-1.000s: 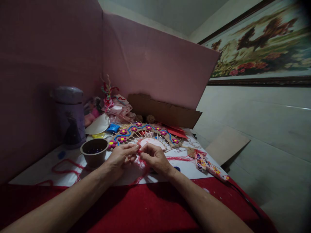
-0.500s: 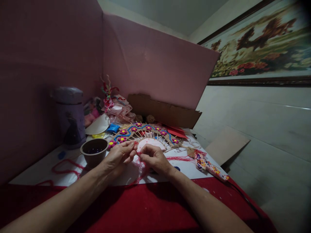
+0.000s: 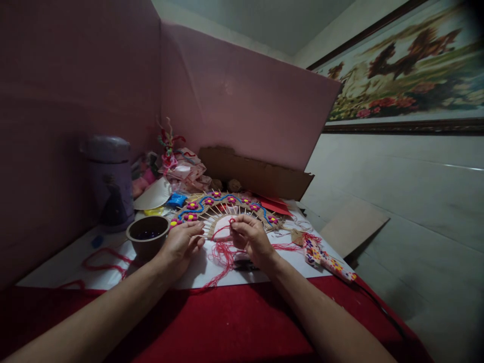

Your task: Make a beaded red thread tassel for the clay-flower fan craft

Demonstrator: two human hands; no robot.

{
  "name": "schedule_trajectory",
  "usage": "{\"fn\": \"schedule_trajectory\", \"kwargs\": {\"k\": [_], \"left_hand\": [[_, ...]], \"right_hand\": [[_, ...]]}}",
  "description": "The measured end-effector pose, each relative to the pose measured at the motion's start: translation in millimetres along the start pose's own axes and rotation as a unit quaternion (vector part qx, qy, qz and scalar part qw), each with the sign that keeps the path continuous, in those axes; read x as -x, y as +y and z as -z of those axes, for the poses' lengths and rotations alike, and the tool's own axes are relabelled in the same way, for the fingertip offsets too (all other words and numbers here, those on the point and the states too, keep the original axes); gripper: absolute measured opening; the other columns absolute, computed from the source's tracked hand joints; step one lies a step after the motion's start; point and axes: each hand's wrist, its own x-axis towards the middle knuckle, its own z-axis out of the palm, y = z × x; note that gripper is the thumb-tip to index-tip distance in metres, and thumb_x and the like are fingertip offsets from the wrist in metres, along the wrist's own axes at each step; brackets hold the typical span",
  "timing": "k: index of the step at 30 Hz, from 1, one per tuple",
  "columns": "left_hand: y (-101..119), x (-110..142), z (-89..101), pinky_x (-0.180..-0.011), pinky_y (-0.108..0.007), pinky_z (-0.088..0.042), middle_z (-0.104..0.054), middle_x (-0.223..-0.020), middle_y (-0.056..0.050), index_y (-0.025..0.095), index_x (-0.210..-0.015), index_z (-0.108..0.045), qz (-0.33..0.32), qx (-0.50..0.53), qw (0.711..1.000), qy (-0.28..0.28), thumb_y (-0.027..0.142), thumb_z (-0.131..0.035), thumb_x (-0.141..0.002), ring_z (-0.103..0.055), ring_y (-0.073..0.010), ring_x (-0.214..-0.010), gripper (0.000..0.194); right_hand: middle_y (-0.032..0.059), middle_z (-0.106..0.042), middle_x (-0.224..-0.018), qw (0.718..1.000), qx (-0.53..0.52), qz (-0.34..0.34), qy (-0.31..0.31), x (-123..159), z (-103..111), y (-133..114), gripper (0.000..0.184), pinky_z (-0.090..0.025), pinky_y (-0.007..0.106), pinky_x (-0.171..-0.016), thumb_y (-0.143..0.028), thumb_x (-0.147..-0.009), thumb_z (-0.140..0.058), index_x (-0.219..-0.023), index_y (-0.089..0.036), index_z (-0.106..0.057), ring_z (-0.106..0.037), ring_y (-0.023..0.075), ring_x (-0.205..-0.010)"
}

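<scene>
My right hand (image 3: pixel 252 241) pinches a strand of red thread (image 3: pixel 223 231) between thumb and forefinger, with a small loop showing at the fingertips. From there the strand slopes down to the left, towards a loose tangle of red threads (image 3: pixel 224 256) on the white sheet. My left hand (image 3: pixel 182 247) is held apart from it, beside the bowl, fingers loosely bent and thumb separate; no thread shows clearly in it. Just behind both hands lies a fan-shaped craft piece (image 3: pixel 223 200) of sticks and brown cord, decorated with pink-and-yellow flowers and a blue wavy line.
A dark bowl (image 3: pixel 147 233) stands left of my left hand, with a purple flask (image 3: pixel 109 189) behind it. A flower-covered handle-like object (image 3: pixel 328 262) with a black cord lies right. Red cloth (image 3: pixel 227 322) covers the front; pink boards (image 3: pixel 242 96) rise behind.
My hands, close together earlier, have parted. The right hand has moved slightly up and right with the red thread, and the left has drawn back leftwards, its fingers loosening.
</scene>
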Motion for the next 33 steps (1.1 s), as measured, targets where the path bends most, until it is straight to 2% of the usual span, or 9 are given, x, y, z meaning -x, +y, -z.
{"fn": "schedule_trajectory", "kwargs": {"k": [3,6,8,9,12,17,21,26,33], "left_hand": [[-2.8,0.7,0.5,-0.034,-0.014,-0.024,-0.044,-0.048,0.007,0.015,-0.067,-0.052,-0.007,-0.035,0.999,0.031,0.016,-0.066,-0.068,-0.039,-0.0037,-0.036,0.015],[-9.5,1.3,0.1,-0.035,-0.015,-0.023,-0.044,-0.049,0.006,0.013,-0.066,-0.056,0.028,-0.048,0.996,-0.069,0.021,-0.07,-0.067,-0.036,-0.0028,-0.036,0.016],[-15.1,1.5,-0.9,-0.036,-0.016,-0.026,-0.048,-0.053,0.004,0.012,-0.07,-0.062,0.072,-0.04,0.987,-0.137,0.024,-0.07,-0.069,-0.039,-0.0037,-0.039,0.015],[-17.4,1.5,-1.4,-0.037,-0.016,-0.028,-0.05,-0.056,0.002,0.012,-0.074,-0.064,0.088,-0.028,0.985,-0.149,0.026,-0.07,-0.071,-0.041,-0.0044,-0.041,0.015],[-19.4,1.5,-1.6,-0.04,-0.014,-0.032,-0.056,-0.065,0.0,0.013,-0.078,-0.066,0.086,0.022,0.988,-0.13,0.028,-0.068,-0.075,-0.046,-0.0044,-0.047,0.015],[-10.6,3.3,0.3,-0.033,-0.013,-0.019,-0.05,-0.059,0.003,0.011,-0.081,-0.068,0.044,0.04,0.986,-0.156,0.025,-0.074,-0.07,-0.034,-0.001,-0.04,0.019],[-6.4,4.8,-0.5,-0.033,-0.012,-0.022,-0.052,-0.06,0.002,0.008,-0.083,-0.068,0.028,0.046,0.987,-0.154,0.019,-0.076,-0.067,-0.036,-0.0008,-0.041,0.02],[-4.0,6.1,-3.1,-0.034,-0.011,-0.029,-0.057,-0.063,0.0,0.008,-0.077,-0.066,0.019,0.067,0.989,-0.132,0.012,-0.072,-0.07,-0.044,-0.0019,-0.043,0.01],[-0.7,7.1,-4.0,-0.033,-0.01,-0.029,-0.063,-0.07,-0.003,0.011,-0.074,-0.061,0.008,0.072,0.988,-0.137,0.011,-0.07,-0.072,-0.045,-0.0012,-0.041,0.009]], "right_hand": [[-0.0063,-0.049,-0.05,0.998,0.028,0.04,0.035,-2.5,1.1,4.5,0.018,-0.022,0.017,-0.036,-0.027,-0.064,-0.066,-0.065,-0.018,-0.051,-0.03,0.004,-0.038],[-0.0059,-0.049,-0.052,0.99,0.095,0.096,0.049,-1.5,0.0,7.7,0.017,-0.025,0.019,-0.038,-0.029,-0.069,-0.064,-0.067,-0.018,-0.051,-0.032,0.0054,-0.04],[-0.0044,-0.05,-0.057,0.979,0.143,0.14,0.035,1.4,-2.1,8.8,0.016,-0.03,0.02,-0.042,-0.03,-0.072,-0.064,-0.067,-0.018,-0.053,-0.038,0.007,-0.045],[-0.0034,-0.052,-0.06,0.974,0.161,0.158,0.018,3.2,-3.3,9.2,0.016,-0.033,0.021,-0.045,-0.029,-0.073,-0.063,-0.068,-0.018,-0.054,-0.041,0.008,-0.048],[-0.0016,-0.054,-0.067,0.963,0.195,0.183,-0.041,7.8,-6.1,10.7,0.014,-0.038,0.024,-0.054,-0.029,-0.077,-0.061,-0.071,-0.018,-0.056,-0.048,0.0107,-0.058],[-0.003,-0.049,-0.063,0.958,0.224,0.168,-0.068,8.5,-6.3,14.4,0.016,-0.034,0.023,-0.053,-0.029,-0.077,-0.061,-0.068,-0.018,-0.054,-0.042,0.0098,-0.056],[-0.0035,-0.048,-0.062,0.96,0.22,0.152,-0.078,8.0,-6.4,14.9,0.016,-0.033,0.023,-0.053,-0.028,-0.075,-0.061,-0.067,-0.018,-0.052,-0.04,0.0095,-0.056],[-0.0026,-0.05,-0.062,0.962,0.218,0.137,-0.088,8.1,-7.1,14.2,0.014,-0.032,0.023,-0.052,-0.026,-0.075,-0.061,-0.067,-0.017,-0.054,-0.04,0.0093,-0.056],[-0.0052,-0.045,-0.057,0.971,0.189,0.116,-0.086,7.4,-6.5,14.4,0.017,-0.027,0.021,-0.045,-0.026,-0.073,-0.062,-0.065,-0.018,-0.051,-0.035,0.0072,-0.049]]}}
